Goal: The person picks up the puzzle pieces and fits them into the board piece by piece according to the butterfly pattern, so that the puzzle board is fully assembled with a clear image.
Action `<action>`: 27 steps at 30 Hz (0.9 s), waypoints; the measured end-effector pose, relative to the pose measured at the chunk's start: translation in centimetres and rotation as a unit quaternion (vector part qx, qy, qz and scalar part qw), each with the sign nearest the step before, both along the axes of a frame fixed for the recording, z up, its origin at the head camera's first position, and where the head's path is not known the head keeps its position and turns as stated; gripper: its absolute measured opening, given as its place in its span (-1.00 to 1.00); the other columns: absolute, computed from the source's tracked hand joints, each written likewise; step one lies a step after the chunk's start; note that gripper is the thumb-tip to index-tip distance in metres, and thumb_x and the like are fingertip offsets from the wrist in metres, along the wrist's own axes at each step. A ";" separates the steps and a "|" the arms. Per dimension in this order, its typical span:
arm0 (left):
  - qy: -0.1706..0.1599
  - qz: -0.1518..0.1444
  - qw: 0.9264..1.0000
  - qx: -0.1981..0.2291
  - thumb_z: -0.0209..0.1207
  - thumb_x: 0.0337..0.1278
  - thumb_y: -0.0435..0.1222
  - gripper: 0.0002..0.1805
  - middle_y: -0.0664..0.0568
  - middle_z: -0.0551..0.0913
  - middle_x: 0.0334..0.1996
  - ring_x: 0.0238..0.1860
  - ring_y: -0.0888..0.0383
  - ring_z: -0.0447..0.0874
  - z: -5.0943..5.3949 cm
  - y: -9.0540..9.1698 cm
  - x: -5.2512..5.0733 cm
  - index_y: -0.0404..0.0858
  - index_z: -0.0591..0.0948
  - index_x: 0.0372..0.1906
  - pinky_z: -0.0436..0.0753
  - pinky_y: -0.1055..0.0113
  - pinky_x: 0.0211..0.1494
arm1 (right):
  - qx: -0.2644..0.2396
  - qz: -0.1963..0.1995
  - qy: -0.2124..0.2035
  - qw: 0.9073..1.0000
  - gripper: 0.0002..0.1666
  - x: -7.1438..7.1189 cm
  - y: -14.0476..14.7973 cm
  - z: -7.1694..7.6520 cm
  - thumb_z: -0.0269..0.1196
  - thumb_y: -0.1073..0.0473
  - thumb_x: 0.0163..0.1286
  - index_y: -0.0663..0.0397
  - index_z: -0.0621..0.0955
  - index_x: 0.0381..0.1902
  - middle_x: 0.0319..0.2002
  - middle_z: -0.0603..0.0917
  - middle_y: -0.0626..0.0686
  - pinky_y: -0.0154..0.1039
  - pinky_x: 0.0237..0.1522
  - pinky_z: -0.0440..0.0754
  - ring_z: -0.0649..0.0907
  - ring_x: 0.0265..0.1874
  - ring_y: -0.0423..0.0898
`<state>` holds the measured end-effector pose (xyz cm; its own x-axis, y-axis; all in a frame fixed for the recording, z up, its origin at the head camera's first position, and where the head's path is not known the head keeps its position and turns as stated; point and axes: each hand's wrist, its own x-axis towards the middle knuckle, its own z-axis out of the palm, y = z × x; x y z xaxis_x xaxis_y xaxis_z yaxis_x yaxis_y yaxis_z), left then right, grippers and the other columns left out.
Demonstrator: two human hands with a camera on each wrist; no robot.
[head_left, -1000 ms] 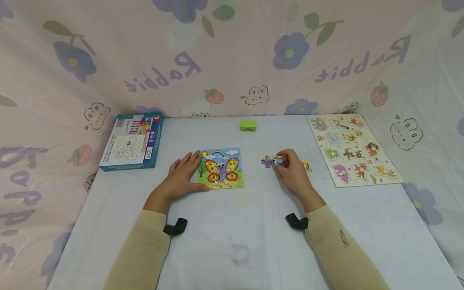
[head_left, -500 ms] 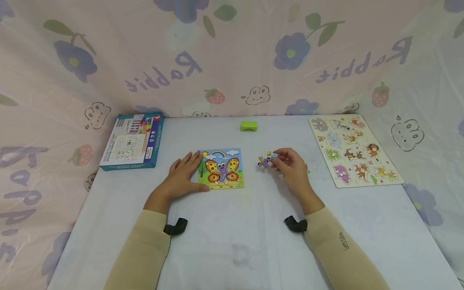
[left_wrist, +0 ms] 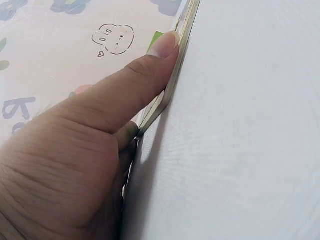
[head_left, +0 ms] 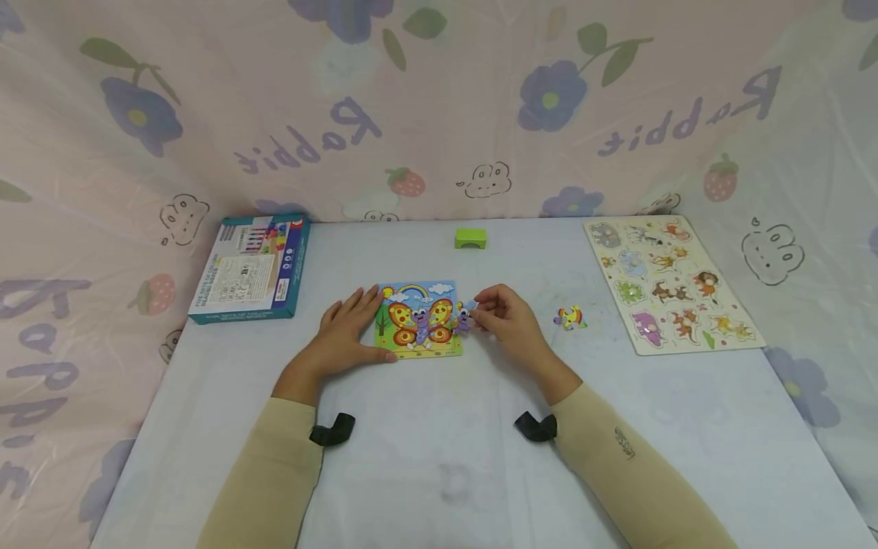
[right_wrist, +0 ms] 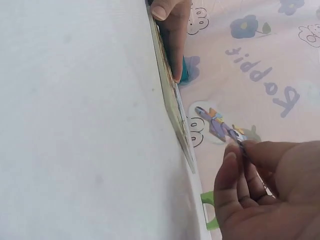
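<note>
A square butterfly jigsaw puzzle (head_left: 415, 293) lies on the table in the head view. My left hand (head_left: 343, 334) rests on its left side, fingers fairly straight along the left edge and thumb (left_wrist: 145, 75) on the front edge. Between thumb and fingertips, my right hand (head_left: 511, 320) pinches a purple jigsaw piece (head_left: 463, 321) with a printed eye, at the puzzle's right edge. In the right wrist view this puzzle piece (right_wrist: 216, 125) is tilted and held above the table level. Colourful loose puzzle pieces (head_left: 571, 317) lie to the right of my right hand, possibly overlapping.
A teal-edged box (head_left: 250, 267) stands at the back left. A green arch block (head_left: 470, 239) sits at the back middle. On the right lies a cream animal puzzle board (head_left: 620, 267). Patterned cloth (head_left: 439, 114) borders the table behind and at both sides.
My right hand has lifted the purple jigsaw piece and carried it left to the puzzle's right edge, uncovering the loose pieces. My left hand has stayed on the puzzle.
</note>
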<state>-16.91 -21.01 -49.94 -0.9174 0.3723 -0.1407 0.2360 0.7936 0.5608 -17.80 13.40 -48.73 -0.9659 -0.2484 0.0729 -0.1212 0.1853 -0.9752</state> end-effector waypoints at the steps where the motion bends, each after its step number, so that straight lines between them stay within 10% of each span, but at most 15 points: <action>1: 0.001 -0.001 1.000 0.001 0.52 0.03 0.34 0.38 0.16 -0.13 0.79 0.76 0.04 -0.38 0.0 0.0 0.0 -0.05 0.04 0.81 -0.39 -0.13 0.68 | 0.003 0.004 0.000 1.000 -0.76 -0.1 -0.3 0.1 0.31 0.40 0.59 0.39 0.59 0.12 -0.16 0.67 0.23 -0.26 -0.23 0.74 0.72 -0.25 0.04; 27: 0.005 -0.006 1.000 0.002 0.45 0.05 0.42 0.36 0.20 -0.14 0.78 0.75 0.06 -0.38 0.0 -0.2 0.0 -0.02 0.04 0.81 -0.37 -0.15 0.68 | 0.149 0.046 -0.031 0.987 -0.74 -2.5 -7.1 0.3 0.28 0.28 0.66 0.18 0.75 0.19 -0.29 0.75 0.01 -0.21 -0.20 0.67 0.70 -0.32 -0.08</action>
